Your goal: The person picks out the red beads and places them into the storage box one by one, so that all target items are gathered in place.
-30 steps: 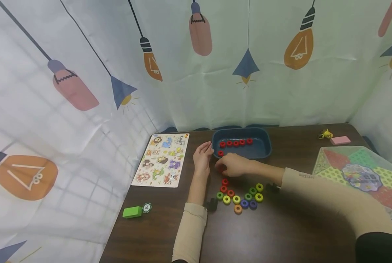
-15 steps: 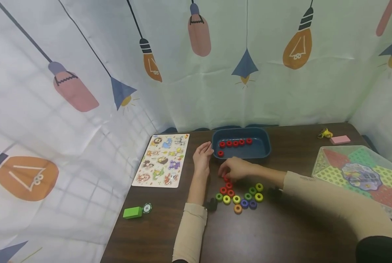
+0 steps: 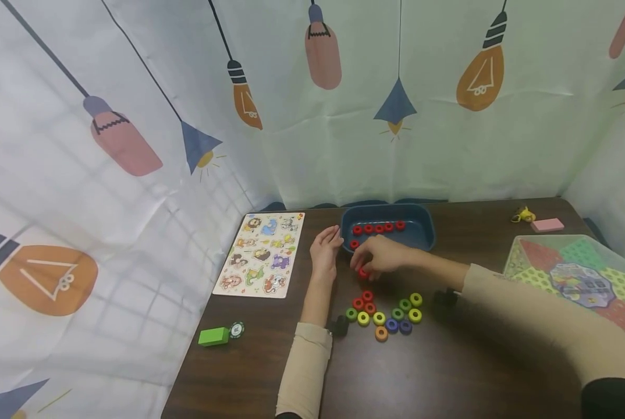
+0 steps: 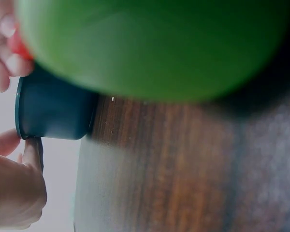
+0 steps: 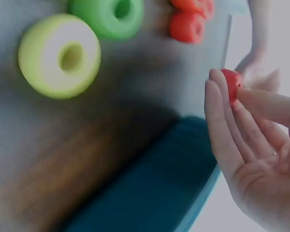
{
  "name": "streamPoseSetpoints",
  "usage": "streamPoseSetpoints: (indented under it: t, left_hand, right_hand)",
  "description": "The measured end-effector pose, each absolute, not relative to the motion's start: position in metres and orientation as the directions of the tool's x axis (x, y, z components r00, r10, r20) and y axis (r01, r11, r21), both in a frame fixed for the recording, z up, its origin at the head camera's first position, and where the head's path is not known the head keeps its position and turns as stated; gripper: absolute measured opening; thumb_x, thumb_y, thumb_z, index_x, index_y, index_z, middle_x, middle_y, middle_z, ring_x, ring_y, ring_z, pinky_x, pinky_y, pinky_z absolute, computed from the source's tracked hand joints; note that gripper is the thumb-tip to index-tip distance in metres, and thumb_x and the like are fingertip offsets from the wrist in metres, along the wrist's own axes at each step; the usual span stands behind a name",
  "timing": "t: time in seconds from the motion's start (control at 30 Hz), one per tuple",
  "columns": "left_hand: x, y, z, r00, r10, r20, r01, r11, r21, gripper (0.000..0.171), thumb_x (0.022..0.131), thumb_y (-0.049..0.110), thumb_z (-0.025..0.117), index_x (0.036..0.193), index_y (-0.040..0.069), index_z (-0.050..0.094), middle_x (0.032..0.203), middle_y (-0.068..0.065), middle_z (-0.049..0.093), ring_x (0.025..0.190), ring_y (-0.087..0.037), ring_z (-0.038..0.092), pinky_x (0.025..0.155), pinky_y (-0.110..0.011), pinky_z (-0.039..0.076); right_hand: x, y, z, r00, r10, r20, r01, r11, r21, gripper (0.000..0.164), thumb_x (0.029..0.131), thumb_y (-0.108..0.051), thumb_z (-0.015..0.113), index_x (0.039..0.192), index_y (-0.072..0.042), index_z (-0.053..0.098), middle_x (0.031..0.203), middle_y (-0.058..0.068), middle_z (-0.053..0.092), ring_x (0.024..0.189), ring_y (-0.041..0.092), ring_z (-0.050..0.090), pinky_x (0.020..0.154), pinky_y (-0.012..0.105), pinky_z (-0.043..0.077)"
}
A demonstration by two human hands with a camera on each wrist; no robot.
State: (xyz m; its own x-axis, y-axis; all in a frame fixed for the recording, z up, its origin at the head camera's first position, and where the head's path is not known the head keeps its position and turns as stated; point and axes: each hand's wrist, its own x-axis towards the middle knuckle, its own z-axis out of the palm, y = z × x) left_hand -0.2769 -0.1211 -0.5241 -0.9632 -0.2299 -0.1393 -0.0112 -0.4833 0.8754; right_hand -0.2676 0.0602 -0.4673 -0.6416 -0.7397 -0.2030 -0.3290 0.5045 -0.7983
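Note:
My right hand [image 3: 386, 253] pinches a red ring-shaped bead [image 5: 231, 86] between thumb and fingertips, just in front of the dark blue tray [image 3: 422, 244]. Inside that tray lie several red beads [image 3: 379, 228], most in a row along the back, with one at the front left. At the tray's left end, my left hand [image 3: 324, 253] holds the rim; the left wrist view has its thumb and a finger on either side of the tray corner. On the table before me sit loose beads: red [image 3: 370, 308], yellow [image 3: 363, 318], green [image 3: 398, 314], purple [image 3: 405, 327] and orange [image 3: 381, 333].
An animal puzzle board [image 3: 260, 256] lies to the left. Nearer stand a green block [image 3: 213, 337] and a poker chip [image 3: 236, 330]. A patterned, see-through box [image 3: 579, 279] lies on the right, with a pink block [image 3: 547, 225] and small yellow toy [image 3: 524, 215] behind it.
My right hand dipped toward the loose red beads, then rose back toward the tray with a red bead in its fingertips. My left hand has stayed at the tray's end.

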Motion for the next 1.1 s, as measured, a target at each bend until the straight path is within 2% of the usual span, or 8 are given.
streamPoseSetpoints:
  t: [0.23, 0.5, 0.83, 1.1]
  left_hand:
    - [-0.277, -0.122, -0.521, -0.964, -0.231, -0.130, -0.005, -0.475, 0.880, 0.044, 0.086, -0.018, 0.057, 0.128, -0.007, 0.052, 0.132, -0.022, 0.059, 0.124, -0.027, 0.057, 0.091, -0.026, 0.052]
    - [-0.278, -0.122, -0.524, -0.959, -0.236, -0.156, -0.025, -0.478, 0.878, 0.043, 0.085, -0.017, 0.059, 0.127, -0.005, 0.054, 0.130, -0.019, 0.061, 0.123, -0.025, 0.058, 0.093, -0.028, 0.052]
    - [-0.277, -0.122, -0.522, -0.961, -0.236, -0.141, -0.015, -0.466, 0.885, 0.042, 0.086, -0.017, 0.058, 0.126, -0.006, 0.055, 0.130, -0.021, 0.060, 0.123, -0.026, 0.058, 0.093, -0.028, 0.052]
    - [-0.279, -0.122, -0.525, -0.965, -0.222, -0.143, -0.020, -0.481, 0.877, 0.042, 0.086, -0.018, 0.057, 0.127, -0.006, 0.054, 0.132, -0.021, 0.059, 0.126, -0.028, 0.055, 0.091, -0.026, 0.052]
  right_hand:
    - [-0.302, 0.068, -0.442, -0.643, -0.737, -0.207, -0.273, 0.474, -0.837, 0.027, 0.088, 0.005, 0.063, 0.113, -0.003, 0.069, 0.098, 0.009, 0.073, 0.072, 0.030, 0.072, 0.066, 0.043, 0.060]
    - [-0.340, 0.073, -0.438, -0.600, -0.739, -0.306, -0.153, 0.481, -0.863, 0.035, 0.089, 0.010, 0.055, 0.122, 0.002, 0.063, 0.108, 0.020, 0.069, 0.084, 0.037, 0.071, 0.074, 0.047, 0.059]
    - [-0.364, 0.068, -0.461, -0.668, -0.669, -0.325, -0.200, 0.583, -0.787, 0.036, 0.085, 0.009, 0.058, 0.120, 0.002, 0.065, 0.103, 0.017, 0.071, 0.079, 0.032, 0.072, 0.070, 0.042, 0.060]
    - [-0.374, 0.068, -0.477, -0.699, -0.626, -0.346, -0.154, 0.604, -0.782, 0.036, 0.084, 0.011, 0.060, 0.118, 0.002, 0.066, 0.106, 0.016, 0.071, 0.082, 0.031, 0.072, 0.072, 0.043, 0.060]
